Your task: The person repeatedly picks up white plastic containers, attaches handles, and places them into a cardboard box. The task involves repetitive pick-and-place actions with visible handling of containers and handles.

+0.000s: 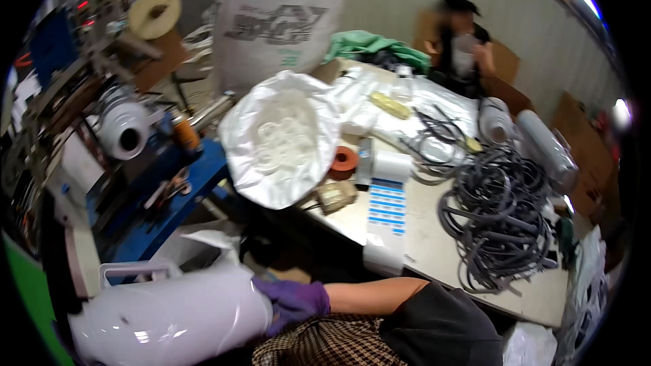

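Observation:
A large, glossy white roll of plastic film lies across the lower left, close against my body. My right hand, in a purple glove, grips the roll's right end; some of its fingers are hidden at the end face. My right forearm reaches in from a dark sleeve, above a brown checked cloth at my front. My left hand does not show. Just behind the roll is a white handle-shaped frame.
A blue-topped machine holding another film roll stands left. An open white sack of clear rings sits beside the table. On the table lie a label strip and grey tangled straps. A person sits far right.

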The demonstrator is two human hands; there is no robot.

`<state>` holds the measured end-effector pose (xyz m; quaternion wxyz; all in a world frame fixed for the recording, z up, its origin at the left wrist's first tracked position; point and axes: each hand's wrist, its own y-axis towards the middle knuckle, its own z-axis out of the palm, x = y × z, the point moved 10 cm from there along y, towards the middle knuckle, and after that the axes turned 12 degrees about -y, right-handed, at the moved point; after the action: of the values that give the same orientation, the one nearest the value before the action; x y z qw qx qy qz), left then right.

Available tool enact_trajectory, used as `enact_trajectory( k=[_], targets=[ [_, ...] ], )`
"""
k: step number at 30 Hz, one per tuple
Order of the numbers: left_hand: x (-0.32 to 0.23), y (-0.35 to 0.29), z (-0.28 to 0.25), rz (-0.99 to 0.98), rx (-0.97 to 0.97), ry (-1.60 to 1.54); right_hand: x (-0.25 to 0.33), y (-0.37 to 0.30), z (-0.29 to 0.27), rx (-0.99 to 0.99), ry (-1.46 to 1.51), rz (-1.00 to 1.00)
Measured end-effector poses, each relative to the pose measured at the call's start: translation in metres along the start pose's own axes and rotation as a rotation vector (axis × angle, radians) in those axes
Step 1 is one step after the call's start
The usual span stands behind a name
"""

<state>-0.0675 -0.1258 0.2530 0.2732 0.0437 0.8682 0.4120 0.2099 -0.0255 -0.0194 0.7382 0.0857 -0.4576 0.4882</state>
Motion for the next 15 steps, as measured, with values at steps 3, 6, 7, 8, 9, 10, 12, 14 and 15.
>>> enact_trajectory(
  k=[3,6,7,8,9,10,12,14,15],
  targets=[
    [0.093,0.032,0.064,-0.107,0.189,-0.221,-0.049,-0.024,0.006,0.328,0.014,-0.028],
    [0.109,0.035,0.155,-0.639,0.127,-1.106,-0.031,-0.058,-0.022,0.083,-1.130,-0.097],
    [0.114,0.022,0.188,-0.660,0.092,-1.048,-0.021,-0.075,-0.044,-0.107,-1.549,-0.265],
    [0.127,-0.004,0.220,-0.803,0.121,-1.085,0.023,-0.100,-0.059,-0.273,-1.419,-0.002],
    [0.133,-0.027,0.257,-0.942,0.182,-1.145,0.062,-0.142,-0.089,-0.613,-1.396,-0.118],
    [0.134,-0.046,0.291,-1.003,0.342,-1.317,0.094,-0.188,-0.110,-0.892,-1.317,-0.274],
    [0.138,-0.082,0.320,-1.123,0.561,-1.551,0.133,-0.259,-0.203,-1.328,-1.988,0.146],
    [0.144,-0.085,0.332,-1.069,0.546,-1.567,0.152,-0.349,-0.282,-1.786,-2.280,0.460],
    [0.159,-0.091,0.319,-1.064,0.485,-1.531,0.155,-0.357,-0.318,-1.578,-2.273,0.982]
  ],
)
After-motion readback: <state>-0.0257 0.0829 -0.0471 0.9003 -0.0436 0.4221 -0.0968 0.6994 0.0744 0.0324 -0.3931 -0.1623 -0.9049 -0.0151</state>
